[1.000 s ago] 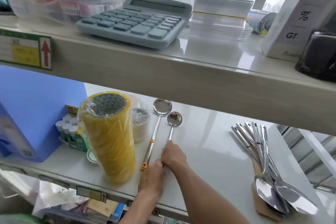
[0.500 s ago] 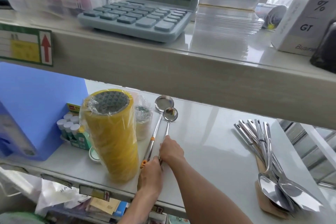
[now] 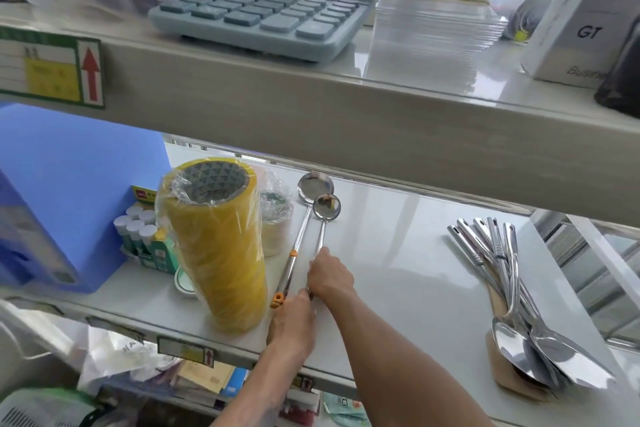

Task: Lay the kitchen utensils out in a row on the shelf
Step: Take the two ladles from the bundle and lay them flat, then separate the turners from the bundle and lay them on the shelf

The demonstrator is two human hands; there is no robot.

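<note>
Two steel ladles lie side by side on the lower white shelf [image 3: 398, 270], bowls pointing to the back. The large ladle [image 3: 300, 230] has an orange tip on its handle. The small ladle [image 3: 326, 207] lies right beside it, its bowl touching the large bowl's rim. My right hand [image 3: 330, 276] rests closed on the middle of the small ladle's handle. My left hand [image 3: 292, 322] is at the shelf's front edge, fingers closed at the near end of that handle, beside the orange tip. A pile of steel utensils [image 3: 512, 288] lies at the right.
A tall wrapped stack of yellow tape rolls [image 3: 214, 246] stands just left of the ladles, with a smaller wrapped roll [image 3: 275, 218] behind it, glue sticks [image 3: 138, 225] and a blue box [image 3: 69, 191]. The upper shelf [image 3: 346, 107] overhangs, bearing a calculator [image 3: 270, 7].
The small ladle has slid left against the large ladle, so their bowls now touch. Both hands moved slightly left with it.
</note>
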